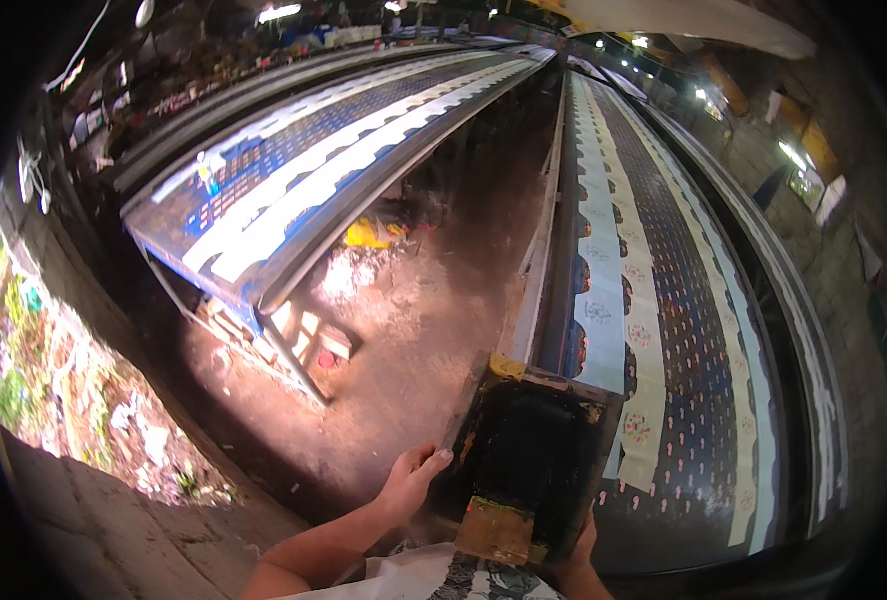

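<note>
Item: printing screen (533, 455), dark mesh in a wooden frame, laid at the near end of the long table (813, 330), at 6 o'clock in the view, over the blue patterned cloth (683, 300).

Left hand (411, 480): set at the frame's 9 o'clock edge, fingers spread and pressed against the wood, nothing enclosed.

Right hand (580, 550): mostly hidden under the frame's 5 o'clock corner; whether its grip is together or apart cannot be told.

Squeegee block (498, 530): rests at the frame's near edge.

Handling note: the frame is best kept flat and square to the printed border, with both sides steadied evenly, so the pattern is not smeared.

Second table (293, 190): at 11 o'clock, across the dirt floor (413, 330).
</note>
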The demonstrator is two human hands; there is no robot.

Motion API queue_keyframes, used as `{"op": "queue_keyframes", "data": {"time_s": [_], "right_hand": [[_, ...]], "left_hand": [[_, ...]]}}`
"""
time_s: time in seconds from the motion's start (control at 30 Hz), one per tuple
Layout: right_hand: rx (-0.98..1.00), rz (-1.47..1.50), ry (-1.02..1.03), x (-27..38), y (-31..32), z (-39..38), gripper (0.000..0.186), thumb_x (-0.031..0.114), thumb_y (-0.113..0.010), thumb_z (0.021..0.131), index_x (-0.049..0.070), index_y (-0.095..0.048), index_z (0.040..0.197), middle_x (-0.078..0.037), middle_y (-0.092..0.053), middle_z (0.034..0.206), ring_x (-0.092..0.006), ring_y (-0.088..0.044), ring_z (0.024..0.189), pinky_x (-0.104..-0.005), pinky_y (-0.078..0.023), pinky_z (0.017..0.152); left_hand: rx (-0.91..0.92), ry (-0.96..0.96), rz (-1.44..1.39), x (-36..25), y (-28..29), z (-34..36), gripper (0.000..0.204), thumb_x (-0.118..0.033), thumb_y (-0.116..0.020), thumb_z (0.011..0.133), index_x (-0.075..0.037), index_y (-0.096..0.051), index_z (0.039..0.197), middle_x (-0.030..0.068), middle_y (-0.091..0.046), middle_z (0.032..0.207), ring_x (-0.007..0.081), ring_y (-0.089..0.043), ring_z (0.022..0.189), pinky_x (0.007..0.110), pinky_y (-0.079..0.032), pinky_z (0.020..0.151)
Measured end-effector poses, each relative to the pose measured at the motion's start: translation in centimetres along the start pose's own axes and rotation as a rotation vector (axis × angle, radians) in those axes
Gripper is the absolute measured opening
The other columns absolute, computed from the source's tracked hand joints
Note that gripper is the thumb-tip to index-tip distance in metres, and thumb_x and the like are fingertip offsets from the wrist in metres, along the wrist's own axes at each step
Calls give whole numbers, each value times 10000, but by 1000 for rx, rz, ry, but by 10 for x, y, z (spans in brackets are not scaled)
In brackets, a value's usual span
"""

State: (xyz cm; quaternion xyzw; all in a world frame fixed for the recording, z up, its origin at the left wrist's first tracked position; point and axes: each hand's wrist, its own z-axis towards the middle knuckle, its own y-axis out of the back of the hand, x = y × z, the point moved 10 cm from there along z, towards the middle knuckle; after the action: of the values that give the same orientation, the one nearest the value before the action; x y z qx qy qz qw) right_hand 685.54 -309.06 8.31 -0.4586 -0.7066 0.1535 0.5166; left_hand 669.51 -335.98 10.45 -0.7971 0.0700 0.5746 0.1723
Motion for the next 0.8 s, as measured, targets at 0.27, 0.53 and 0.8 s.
{"op": "queue_keyframes", "data": {"time_s": [0.27,0.53,0.8], "right_hand": [[-27,-10,-7,9,6,11,648,579,-415,1221,87,-656,1567,-170,-761,1462,-398,-753,1285,-560,-614,1124],[36,3,-80,27,52,26,633,570,-424,1222,80,-669,1540,-160,-776,1420,-374,-768,1248,-527,-620,1113],[21,-14,-236,102,135,5,674,612,-410,1219,81,-666,1545,-151,-770,1406,-345,-740,1282,-530,-588,1145]], "left_hand": [[-16,5,6,-5,3,-3,501,-419,-668,1161,63,-734,1280,44,-705,1121,129,-596,1092,326,-477,1003],[-96,-45,-38,-14,-32,-16,448,-381,-678,1152,45,-746,1273,33,-720,1151,118,-606,1090,308,-479,1004],[-139,-56,-82,27,-155,-37,405,-326,-714,1126,34,-722,1312,15,-726,1150,116,-632,1087,292,-484,999]]}}
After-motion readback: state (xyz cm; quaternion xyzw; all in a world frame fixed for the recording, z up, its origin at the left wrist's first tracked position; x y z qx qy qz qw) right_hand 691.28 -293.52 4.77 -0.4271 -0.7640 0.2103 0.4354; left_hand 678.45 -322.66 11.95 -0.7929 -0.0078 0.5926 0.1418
